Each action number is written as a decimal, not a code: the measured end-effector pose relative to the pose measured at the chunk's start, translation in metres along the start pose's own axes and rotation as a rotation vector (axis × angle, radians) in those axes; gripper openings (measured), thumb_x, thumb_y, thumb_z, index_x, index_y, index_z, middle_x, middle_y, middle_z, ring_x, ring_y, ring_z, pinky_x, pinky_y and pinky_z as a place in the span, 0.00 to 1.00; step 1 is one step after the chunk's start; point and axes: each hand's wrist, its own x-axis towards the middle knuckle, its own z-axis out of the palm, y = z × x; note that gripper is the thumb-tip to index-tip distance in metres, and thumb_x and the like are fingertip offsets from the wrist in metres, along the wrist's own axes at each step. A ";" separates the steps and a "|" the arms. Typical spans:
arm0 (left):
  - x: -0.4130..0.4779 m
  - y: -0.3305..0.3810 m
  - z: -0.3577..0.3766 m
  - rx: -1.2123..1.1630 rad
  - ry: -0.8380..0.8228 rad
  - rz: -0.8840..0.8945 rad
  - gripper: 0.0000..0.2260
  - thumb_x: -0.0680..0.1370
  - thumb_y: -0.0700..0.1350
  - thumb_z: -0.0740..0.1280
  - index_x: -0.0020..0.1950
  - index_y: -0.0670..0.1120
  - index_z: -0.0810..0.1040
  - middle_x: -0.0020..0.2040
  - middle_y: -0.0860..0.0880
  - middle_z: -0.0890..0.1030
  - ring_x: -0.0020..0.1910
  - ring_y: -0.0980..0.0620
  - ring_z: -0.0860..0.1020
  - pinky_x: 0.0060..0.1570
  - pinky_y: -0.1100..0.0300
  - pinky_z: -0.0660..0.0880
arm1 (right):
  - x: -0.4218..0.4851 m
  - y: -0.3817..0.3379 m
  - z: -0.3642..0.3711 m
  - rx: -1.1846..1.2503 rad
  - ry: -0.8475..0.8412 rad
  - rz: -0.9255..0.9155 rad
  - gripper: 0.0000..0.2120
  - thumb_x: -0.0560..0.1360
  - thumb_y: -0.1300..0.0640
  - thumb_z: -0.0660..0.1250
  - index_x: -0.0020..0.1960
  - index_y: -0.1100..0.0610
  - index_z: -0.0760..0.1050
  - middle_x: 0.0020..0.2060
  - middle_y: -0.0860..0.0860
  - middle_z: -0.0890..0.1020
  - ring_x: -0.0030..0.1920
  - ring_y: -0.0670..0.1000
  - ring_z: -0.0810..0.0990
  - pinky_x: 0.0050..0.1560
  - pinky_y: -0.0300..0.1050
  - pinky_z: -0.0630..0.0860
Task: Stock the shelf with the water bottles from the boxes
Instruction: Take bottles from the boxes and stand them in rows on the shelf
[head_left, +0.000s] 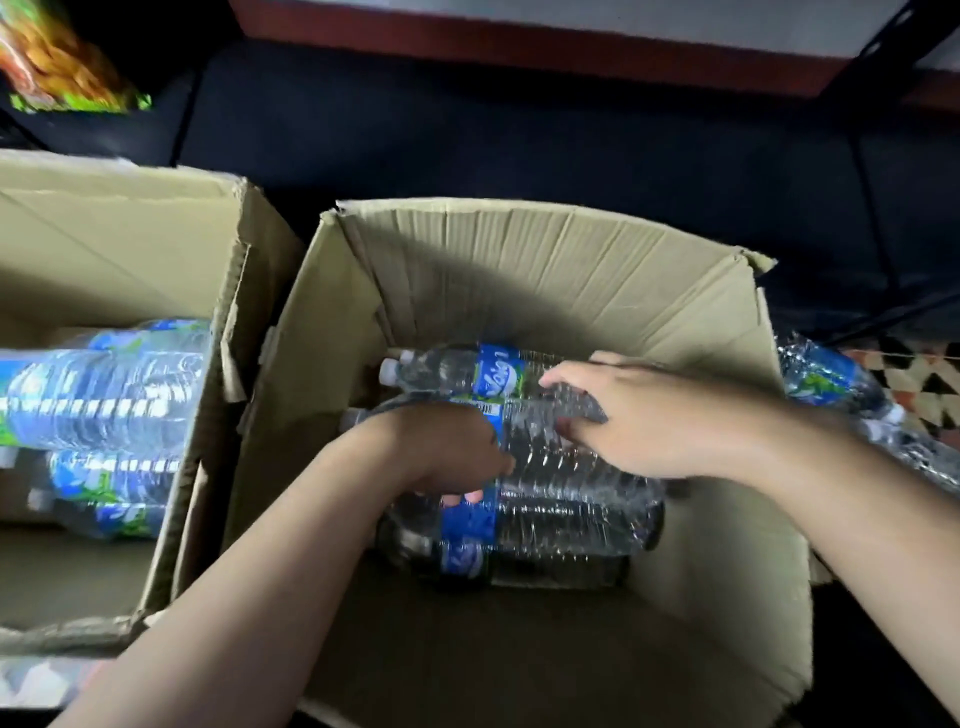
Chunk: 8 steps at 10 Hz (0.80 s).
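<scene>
Squeezing the bottle (545, 452) with left hand (447, 457) and right hand (639, 415) both curled round it risks slick plastic slipping.

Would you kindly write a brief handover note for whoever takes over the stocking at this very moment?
Left hand: grips a clear plastic water bottle with a blue label lying in the centre cardboard box.
Right hand: grips a clear bottle body there too; same bottle or not, unclear.
More bottles lie in the left cardboard box; loose bottles lie outside on the right.
Done: none visible on the dark shelf. Left: lift these out and shelve all.
</scene>
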 end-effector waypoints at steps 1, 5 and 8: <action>-0.008 0.006 0.004 0.004 0.079 0.012 0.16 0.83 0.50 0.59 0.57 0.41 0.81 0.53 0.43 0.85 0.43 0.50 0.82 0.44 0.62 0.77 | 0.000 0.003 0.006 -0.038 0.012 -0.015 0.22 0.81 0.43 0.57 0.74 0.40 0.61 0.70 0.45 0.67 0.67 0.49 0.71 0.64 0.51 0.71; -0.039 -0.012 0.076 -0.131 0.335 -0.114 0.15 0.82 0.40 0.58 0.67 0.39 0.75 0.66 0.40 0.76 0.65 0.41 0.75 0.65 0.51 0.72 | -0.011 -0.013 0.044 -0.070 0.043 0.056 0.33 0.79 0.40 0.59 0.79 0.48 0.53 0.78 0.53 0.58 0.76 0.56 0.61 0.73 0.56 0.62; -0.023 -0.021 0.081 -0.365 0.369 -0.238 0.18 0.82 0.44 0.60 0.69 0.38 0.73 0.68 0.40 0.75 0.68 0.42 0.73 0.62 0.55 0.71 | 0.018 -0.027 0.065 -0.088 0.004 0.013 0.50 0.74 0.40 0.69 0.80 0.46 0.36 0.79 0.59 0.48 0.79 0.59 0.50 0.76 0.58 0.54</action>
